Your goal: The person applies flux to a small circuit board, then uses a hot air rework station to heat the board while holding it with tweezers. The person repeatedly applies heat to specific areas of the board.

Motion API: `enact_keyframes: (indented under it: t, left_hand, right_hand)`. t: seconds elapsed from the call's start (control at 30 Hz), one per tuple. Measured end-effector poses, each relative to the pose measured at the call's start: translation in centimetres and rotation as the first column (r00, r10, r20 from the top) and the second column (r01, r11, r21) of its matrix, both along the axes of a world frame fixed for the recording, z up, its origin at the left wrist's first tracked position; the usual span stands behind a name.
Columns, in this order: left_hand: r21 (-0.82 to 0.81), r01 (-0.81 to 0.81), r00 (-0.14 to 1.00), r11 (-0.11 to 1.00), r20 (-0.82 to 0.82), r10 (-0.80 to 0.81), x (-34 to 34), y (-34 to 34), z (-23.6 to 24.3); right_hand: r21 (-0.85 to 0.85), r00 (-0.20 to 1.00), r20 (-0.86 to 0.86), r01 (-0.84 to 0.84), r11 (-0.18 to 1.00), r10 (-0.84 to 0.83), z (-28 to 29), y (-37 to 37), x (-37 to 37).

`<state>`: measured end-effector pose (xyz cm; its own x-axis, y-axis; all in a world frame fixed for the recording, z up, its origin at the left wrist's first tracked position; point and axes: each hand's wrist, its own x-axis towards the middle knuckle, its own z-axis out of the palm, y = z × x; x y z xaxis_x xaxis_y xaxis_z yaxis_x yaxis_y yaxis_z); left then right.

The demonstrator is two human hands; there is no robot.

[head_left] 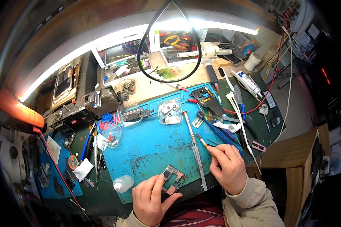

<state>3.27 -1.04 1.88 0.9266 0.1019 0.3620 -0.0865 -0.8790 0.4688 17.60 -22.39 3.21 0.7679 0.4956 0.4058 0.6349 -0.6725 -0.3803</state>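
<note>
Your left hand is partly closed, thumb and fingers gripping the lower-left edge of a small grey-and-pinkish circuit board with a cut-out middle. Board sits at six o'clock on the scuffed blue work mat; whether it rests there or is slightly raised, you can't tell from above. Your right hand, between two and three o'clock from the board, is curled, fingertips pinched on a slim tool with a yellowish section pointing towards half past ten. From the board: long silver metal tool at one o'clock, translucent white plastic bottle at nine, clear plastic box of small parts at twelve.
</note>
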Motion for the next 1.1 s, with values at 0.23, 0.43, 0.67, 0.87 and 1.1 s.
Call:
enact_keyframes:
  t: [0.23, 0.43, 0.67, 0.87, 1.1]
  left_hand:
    - [-0.046, 0.018, 0.999, 0.999, -0.038, -0.02, -0.1, 0.5, -0.5]
    - [-0.015, 0.035, 0.998, 0.999, -0.057, -0.036, 0.0, 0.7, -0.2]
    - [0.124, 0.055, 0.974, 0.991, -0.225, -0.026, 0.5, 0.0, 0.7]
    - [0.071, 0.076, 0.986, 0.995, -0.152, -0.065, 0.5, 0.5, 0.9]
    - [-0.111, -0.029, 0.999, 0.993, 0.03, 0.033, 1.4, 1.4, -0.3]
  right_hand:
    - [0.187, 0.999, -0.052, 0.004, 0.982, 0.006, 0.2, -1.3, -0.9]
    - [0.307, 0.958, -0.282, 0.041, 0.951, 0.05, -0.1, -1.3, -1.1]
    - [0.338, 0.954, -0.284, 0.002, 0.941, 0.1, -1.6, -1.6, -1.1]
    - [0.391, 0.955, -0.271, -0.005, 0.92, 0.12, -2.2, -1.6, -0.8]
    - [0.373, 0.973, -0.19, -0.052, 0.926, 0.132, -2.1, -1.7, -0.7]
